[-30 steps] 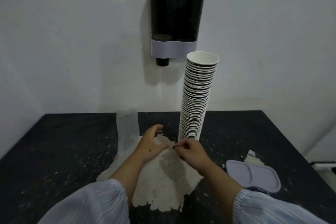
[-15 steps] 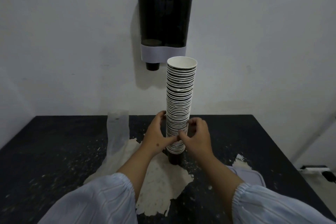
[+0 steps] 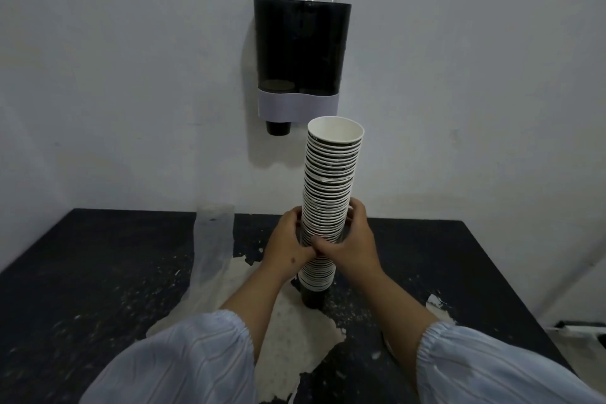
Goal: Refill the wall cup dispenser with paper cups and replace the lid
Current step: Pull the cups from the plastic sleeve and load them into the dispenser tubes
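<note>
your left hand (image 3: pixel 288 244) and right hand (image 3: pixel 351 239) both wrap tight around the tall cup stack (image 3: pixel 329 193), held upright below the wall dispenser (image 3: pixel 300 56).

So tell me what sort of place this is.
Probably a plain pantry or utility corner, though that's a guess: a black cup dispenser hangs on a bare white wall above a worn black table, where both hands grip a tall stack of paper cups.
</note>
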